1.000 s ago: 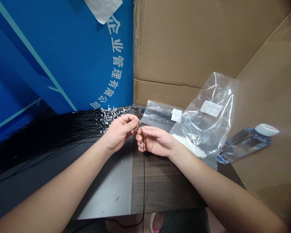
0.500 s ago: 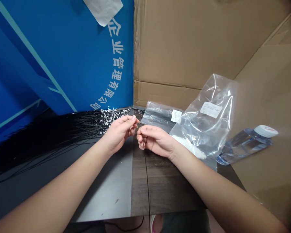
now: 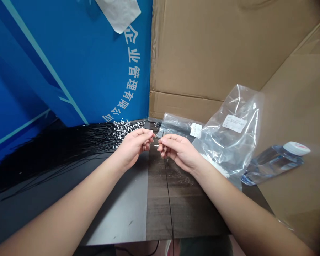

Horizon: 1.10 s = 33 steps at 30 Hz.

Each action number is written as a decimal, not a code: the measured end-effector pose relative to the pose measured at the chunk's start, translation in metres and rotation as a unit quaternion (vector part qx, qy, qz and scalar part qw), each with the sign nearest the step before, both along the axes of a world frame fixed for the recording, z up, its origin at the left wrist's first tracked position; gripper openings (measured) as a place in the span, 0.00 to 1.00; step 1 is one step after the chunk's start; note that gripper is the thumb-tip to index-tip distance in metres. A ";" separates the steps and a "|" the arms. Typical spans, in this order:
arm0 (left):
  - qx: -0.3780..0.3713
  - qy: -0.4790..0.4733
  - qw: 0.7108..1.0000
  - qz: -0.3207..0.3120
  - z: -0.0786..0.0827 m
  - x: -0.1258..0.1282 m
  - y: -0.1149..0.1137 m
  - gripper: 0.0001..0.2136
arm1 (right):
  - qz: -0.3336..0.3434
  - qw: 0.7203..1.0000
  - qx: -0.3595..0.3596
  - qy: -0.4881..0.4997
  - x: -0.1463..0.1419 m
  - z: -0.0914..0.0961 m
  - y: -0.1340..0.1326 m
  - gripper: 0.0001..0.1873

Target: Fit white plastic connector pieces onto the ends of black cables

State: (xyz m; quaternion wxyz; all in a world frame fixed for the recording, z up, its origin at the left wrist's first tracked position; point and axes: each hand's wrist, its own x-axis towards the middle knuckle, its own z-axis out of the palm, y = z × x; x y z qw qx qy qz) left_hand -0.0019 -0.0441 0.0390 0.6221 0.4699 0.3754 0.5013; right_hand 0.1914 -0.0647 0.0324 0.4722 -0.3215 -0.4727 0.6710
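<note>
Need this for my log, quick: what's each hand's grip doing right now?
Left hand: closed, holding nothing I can make out.
Right hand: closed, pinching a thin black wire.

You have a blue banner (image 3: pixel 69 64) before you, with white characters and pale teal stripes on it; beside it, the cardboard (image 3: pixel 202 49) is plain brown; the thin black wires (image 3: pixel 56 156) end in small white tips (image 3: pixel 122 128); the table top (image 3: pixel 192 213) shows dark brown wood grain — and the bottle cap (image 3: pixel 296 148) is white with a red mark.
</note>
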 end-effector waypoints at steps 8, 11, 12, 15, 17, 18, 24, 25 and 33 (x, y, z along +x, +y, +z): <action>0.041 0.048 0.998 0.013 0.001 0.000 -0.002 0.14 | -0.003 0.998 0.035 -0.047 -0.006 -0.012 0.001 0.16; 0.058 0.063 0.996 -0.002 0.002 0.001 -0.003 0.13 | -0.010 0.997 0.051 -0.062 -0.007 -0.011 0.001 0.17; 0.063 0.068 0.996 -0.009 0.002 0.001 -0.004 0.13 | -0.012 0.996 0.057 -0.069 -0.008 -0.011 0.001 0.17; 0.075 0.083 0.994 -0.021 0.003 0.001 -0.005 0.12 | -0.019 0.994 0.070 -0.084 -0.008 -0.012 0.001 0.18; 0.084 0.094 0.992 -0.020 0.003 0.002 -0.007 0.11 | -0.021 0.993 0.073 -0.088 -0.008 -0.013 0.001 0.18; 0.088 0.098 0.991 -0.018 0.004 0.002 -0.007 0.11 | -0.022 0.993 0.074 -0.092 -0.009 -0.014 0.001 0.18; 0.091 0.092 0.991 -0.029 0.006 0.004 -0.010 0.09 | -0.022 0.990 0.081 -0.112 -0.009 -0.014 0.001 0.19; 0.091 0.092 0.991 -0.031 0.006 0.004 -0.011 0.09 | -0.023 0.990 0.082 -0.114 -0.009 -0.014 0.001 0.19; 0.137 0.146 0.980 0.019 0.004 0.002 -0.009 0.09 | -0.032 0.986 0.095 -0.131 -0.009 -0.014 0.002 0.16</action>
